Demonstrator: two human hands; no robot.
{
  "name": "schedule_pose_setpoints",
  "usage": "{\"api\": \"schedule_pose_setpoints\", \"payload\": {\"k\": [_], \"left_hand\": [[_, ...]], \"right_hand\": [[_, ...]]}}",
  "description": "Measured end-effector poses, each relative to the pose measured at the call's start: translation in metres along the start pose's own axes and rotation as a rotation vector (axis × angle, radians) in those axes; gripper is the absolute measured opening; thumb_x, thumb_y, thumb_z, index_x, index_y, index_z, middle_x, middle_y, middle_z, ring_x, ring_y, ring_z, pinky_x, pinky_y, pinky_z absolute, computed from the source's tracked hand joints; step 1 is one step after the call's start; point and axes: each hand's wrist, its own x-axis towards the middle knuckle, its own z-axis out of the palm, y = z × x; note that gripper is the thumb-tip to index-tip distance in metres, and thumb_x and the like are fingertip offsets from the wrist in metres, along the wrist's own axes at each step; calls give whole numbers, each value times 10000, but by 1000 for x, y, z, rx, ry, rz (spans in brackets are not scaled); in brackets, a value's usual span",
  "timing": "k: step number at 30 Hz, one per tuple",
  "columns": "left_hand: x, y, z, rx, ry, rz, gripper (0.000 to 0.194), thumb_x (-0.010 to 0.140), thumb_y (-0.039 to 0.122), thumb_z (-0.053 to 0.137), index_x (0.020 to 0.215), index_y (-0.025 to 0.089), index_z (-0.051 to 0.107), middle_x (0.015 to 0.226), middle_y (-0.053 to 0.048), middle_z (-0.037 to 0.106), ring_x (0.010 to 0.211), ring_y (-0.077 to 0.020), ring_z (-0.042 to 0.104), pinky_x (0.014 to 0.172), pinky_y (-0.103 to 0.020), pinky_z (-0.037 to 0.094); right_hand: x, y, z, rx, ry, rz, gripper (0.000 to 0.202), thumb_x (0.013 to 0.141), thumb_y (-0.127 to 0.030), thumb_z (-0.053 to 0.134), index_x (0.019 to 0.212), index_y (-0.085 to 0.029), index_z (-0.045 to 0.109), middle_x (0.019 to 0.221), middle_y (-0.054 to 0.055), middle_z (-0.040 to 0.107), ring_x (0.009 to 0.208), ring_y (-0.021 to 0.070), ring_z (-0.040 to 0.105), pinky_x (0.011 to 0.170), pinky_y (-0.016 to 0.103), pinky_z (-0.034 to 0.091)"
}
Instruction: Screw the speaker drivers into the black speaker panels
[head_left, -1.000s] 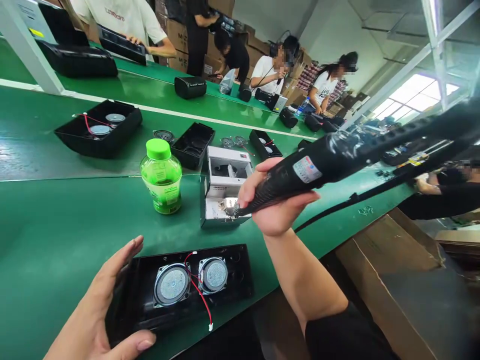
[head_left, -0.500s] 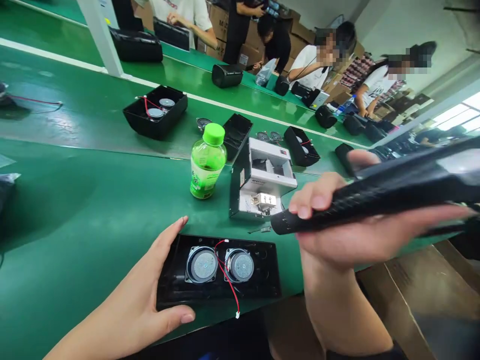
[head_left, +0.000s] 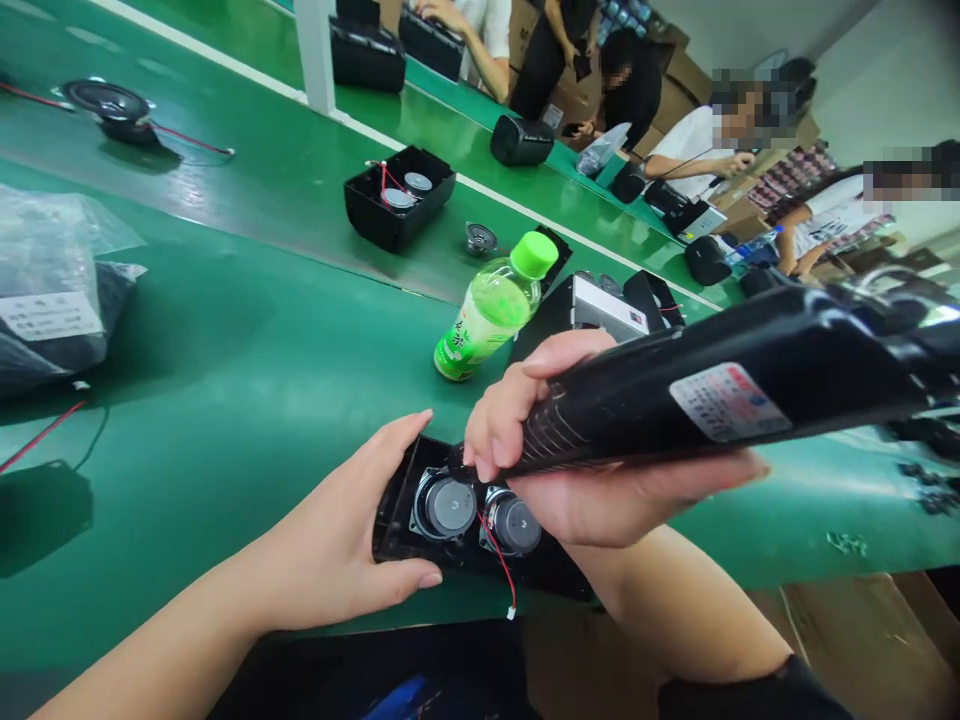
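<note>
My right hand (head_left: 592,480) grips a long black electric screwdriver (head_left: 720,395) with a white label; its tip points down over the near speaker panel. That black panel (head_left: 465,515) lies at the table's front edge and carries two round speaker drivers (head_left: 444,505) joined by a red wire (head_left: 496,560). My left hand (head_left: 349,540) holds the panel's left end, thumb along its front edge. The screwdriver's tip is hidden behind my right fingers.
A green-capped bottle (head_left: 495,305) stands behind the panel, next to a grey screw-feeder box (head_left: 607,312). Another black housing (head_left: 397,205) with speakers sits farther back. A plastic bag (head_left: 52,300) lies at left. Other people work along the far green bench (head_left: 450,130).
My right hand has brought the screwdriver from the feeder box down and left over the speaker panel. My left hand has closed onto the panel's left end. The view has swung left.
</note>
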Motion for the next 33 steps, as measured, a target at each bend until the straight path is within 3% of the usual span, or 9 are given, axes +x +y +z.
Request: {"api": "schedule_pose_setpoints", "payload": {"k": [6, 9, 14, 19, 23, 29, 33], "left_hand": [[3, 4, -1, -10, 9, 0, 1388, 915, 454, 1047, 2011, 439, 196, 2013, -153, 481, 1824, -477, 561, 1491, -712, 532], [5, 10, -7, -14, -44, -15, 1321, 977, 476, 1008, 2005, 431, 179, 2019, -167, 451, 1832, -469, 546, 1487, -715, 534], [8, 16, -10, -42, -80, -37, 1261, 1008, 475, 983, 1992, 418, 196, 2020, -169, 435, 1837, -447, 534, 1490, -688, 534], [8, 8, -1, -94, 19, 2, 1251, 953, 517, 1013, 1982, 413, 308, 1965, -135, 527, 1770, -437, 609, 1470, -643, 558], [9, 3, 2, -100, 21, 9, 1189, 997, 595, 981, 1977, 399, 337, 1960, -139, 536, 1742, -457, 629, 1463, -657, 563], [9, 2, -3, -99, 12, 21, 1170, 1038, 676, 950, 1983, 399, 318, 1980, -148, 502, 1737, -482, 630, 1489, -705, 523], [13, 8, -9, -82, -25, 31, 1160, 1045, 645, 964, 1975, 424, 307, 1947, -136, 542, 1746, -486, 625, 1498, -699, 517]], "right_hand": [[-2, 5, 1, -29, 15, -27, 622, 993, -966, 836, 1045, -348, 882, 631, -58, 772, 463, 179, 668, 513, 363, 613], [0, 11, 6, -31, 42, -43, 609, 997, -950, 843, 1015, -342, 887, 606, -65, 757, 439, 166, 647, 489, 350, 624], [3, 21, 11, -79, 81, -127, 720, 1085, -987, 536, 989, -325, 803, 571, -132, 671, 391, 86, 582, 449, 273, 507], [0, 26, 5, -17, -45, -128, 674, 1020, -984, 800, 1020, -311, 835, 606, -70, 711, 435, 162, 631, 448, 325, 557], [-6, 40, -1, 54, -63, -158, 751, 963, -1025, 809, 1133, -299, 897, 659, -63, 727, 468, 178, 640, 462, 329, 533], [-8, 53, -5, 104, -81, -162, 719, 985, -980, 830, 1178, -292, 902, 712, -44, 781, 519, 183, 667, 542, 343, 590], [-10, 50, -10, 116, -166, -50, 759, 943, -992, 859, 1208, -281, 864, 766, -33, 782, 605, 182, 711, 667, 365, 626]]}}
